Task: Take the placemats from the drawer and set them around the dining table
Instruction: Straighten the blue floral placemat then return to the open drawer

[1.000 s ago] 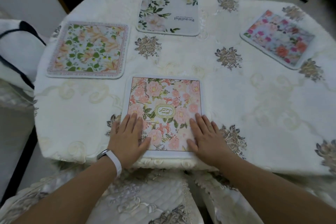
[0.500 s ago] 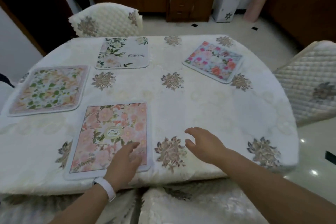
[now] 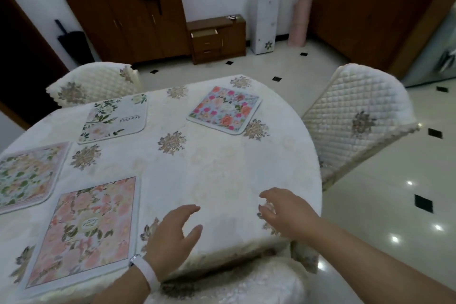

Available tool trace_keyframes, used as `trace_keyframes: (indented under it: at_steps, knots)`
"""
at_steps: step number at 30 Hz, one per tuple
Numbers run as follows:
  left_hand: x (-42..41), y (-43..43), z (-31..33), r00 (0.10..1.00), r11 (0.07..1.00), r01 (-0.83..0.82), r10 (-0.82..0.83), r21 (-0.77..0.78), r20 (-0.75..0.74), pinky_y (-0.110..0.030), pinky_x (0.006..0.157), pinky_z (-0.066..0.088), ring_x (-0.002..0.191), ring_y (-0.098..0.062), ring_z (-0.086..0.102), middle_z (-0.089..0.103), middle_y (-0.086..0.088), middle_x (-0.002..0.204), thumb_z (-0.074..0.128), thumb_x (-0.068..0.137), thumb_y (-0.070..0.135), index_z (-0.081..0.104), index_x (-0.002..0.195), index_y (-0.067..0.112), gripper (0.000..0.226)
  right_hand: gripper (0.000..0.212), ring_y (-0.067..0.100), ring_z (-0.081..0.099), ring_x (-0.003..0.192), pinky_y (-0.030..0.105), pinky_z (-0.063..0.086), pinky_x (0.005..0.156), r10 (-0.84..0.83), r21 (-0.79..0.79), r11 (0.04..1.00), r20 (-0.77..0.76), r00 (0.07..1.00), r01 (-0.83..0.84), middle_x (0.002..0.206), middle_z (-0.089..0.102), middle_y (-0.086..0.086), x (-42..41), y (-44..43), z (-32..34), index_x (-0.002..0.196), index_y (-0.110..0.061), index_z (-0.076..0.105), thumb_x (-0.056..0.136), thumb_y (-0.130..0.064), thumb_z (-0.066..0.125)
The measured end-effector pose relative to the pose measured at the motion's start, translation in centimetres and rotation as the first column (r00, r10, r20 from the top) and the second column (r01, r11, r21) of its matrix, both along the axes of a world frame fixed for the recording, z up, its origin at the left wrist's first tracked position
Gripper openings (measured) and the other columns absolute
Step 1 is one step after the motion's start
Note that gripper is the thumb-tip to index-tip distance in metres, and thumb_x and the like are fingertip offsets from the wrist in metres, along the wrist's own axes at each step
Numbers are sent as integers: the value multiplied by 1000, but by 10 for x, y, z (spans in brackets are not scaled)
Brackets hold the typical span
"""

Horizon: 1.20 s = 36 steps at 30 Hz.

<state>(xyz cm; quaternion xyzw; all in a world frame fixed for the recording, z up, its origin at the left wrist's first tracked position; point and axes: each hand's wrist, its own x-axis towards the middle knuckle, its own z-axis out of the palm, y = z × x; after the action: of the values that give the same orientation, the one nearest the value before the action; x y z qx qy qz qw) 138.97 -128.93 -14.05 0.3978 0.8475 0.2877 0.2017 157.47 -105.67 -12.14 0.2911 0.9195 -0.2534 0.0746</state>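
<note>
Four placemats lay on the counter (image 3: 222, 168) in the head view: the pink placemat (image 3: 84, 229) just beside my left hand (image 3: 172, 234), with the green placemat (image 3: 24, 175), white placemat (image 3: 116, 118) and blue placemat (image 3: 224, 108) farther out beyond it. Left hand and right hand (image 3: 283, 210) hovered with fingers loosely spread, holding nothing. I judged the laying-out about finished. The next move called for checking the drawer (image 3: 204, 32), far beyond both hands. It stood ajar, and I could not see inside it.
</note>
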Motion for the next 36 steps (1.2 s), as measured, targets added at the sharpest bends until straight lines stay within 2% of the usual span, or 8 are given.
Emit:
trace_keyframes:
  at_steps: [4, 7, 14, 17, 20, 23, 30, 36]
  knots:
    - [-9, 25, 11, 984, 994, 105, -109, -37, -141, -23, 106, 31, 121, 3, 38, 41, 26, 128, 47, 85, 58, 49, 132, 38, 51, 47, 13, 43, 130, 30, 38, 100, -20, 32, 999, -7, 1000, 20, 142, 49, -10, 7, 15, 10, 144, -26, 44, 99, -43, 40]
    - [-18, 40, 13, 972, 991, 128, -133, -39, -192, -22, 106, 28, 123, 1, 38, 44, 24, 130, 43, 84, 57, 51, 133, 33, 55, 46, 13, 43, 129, 30, 39, 100, -40, 75, 996, -13, 999, 41, 141, 49, -10, 5, 17, 12, 143, -26, 45, 100, -42, 40]
    - [-34, 74, -10, 970, 981, 189, -193, -43, -147, -23, 104, 29, 128, -11, 43, 51, 10, 138, 29, 77, 66, 53, 132, 27, 72, 47, 14, 43, 130, 30, 39, 98, -87, 125, 989, 16, 996, 85, 143, 47, -10, 7, 24, 14, 143, -26, 44, 100, -43, 41]
    - [-20, 82, -16, 975, 979, 200, -203, -45, -93, -24, 106, 30, 128, -9, 42, 51, 10, 138, 28, 77, 67, 52, 133, 28, 72, 47, 14, 43, 131, 30, 40, 100, -96, 151, 984, 28, 995, 91, 144, 47, -10, 20, 33, 15, 144, -26, 44, 100, -43, 41]
    - [-11, 98, -16, 966, 971, 231, -237, -67, -101, -24, 107, 30, 129, -9, 40, 49, 11, 140, 34, 82, 63, 51, 134, 30, 64, 48, 15, 44, 130, 33, 41, 101, -96, 166, 982, 32, 995, 89, 144, 47, -8, 28, 53, 16, 144, -26, 43, 100, -44, 41]
    - [-3, 117, -15, 966, 974, 217, -224, -69, -125, -21, 104, 29, 129, -9, 40, 48, 11, 140, 47, 90, 49, 50, 135, 29, 49, 50, 16, 45, 129, 36, 43, 100, -64, 157, 986, 31, 997, 58, 144, 47, -7, 35, 75, 10, 145, -26, 43, 99, -45, 40]
    - [49, 180, -14, 973, 990, 120, -133, -79, -189, -24, 103, 31, 127, -11, 44, 51, 10, 138, 38, 84, 58, 51, 135, 30, 60, 51, 17, 46, 127, 35, 43, 100, 55, 124, 991, 1, 999, -54, 143, 48, -7, 71, 152, -7, 145, -25, 43, 98, -46, 41]
    - [117, 256, 0, 970, 987, 69, -100, -145, -219, -26, 106, 30, 130, -9, 41, 49, 11, 141, 33, 82, 62, 50, 135, 32, 64, 48, 20, 49, 123, 37, 45, 97, 78, 87, 994, -80, 994, -71, 134, 52, -4, 122, 243, 4, 138, -25, 49, 95, -43, 43]
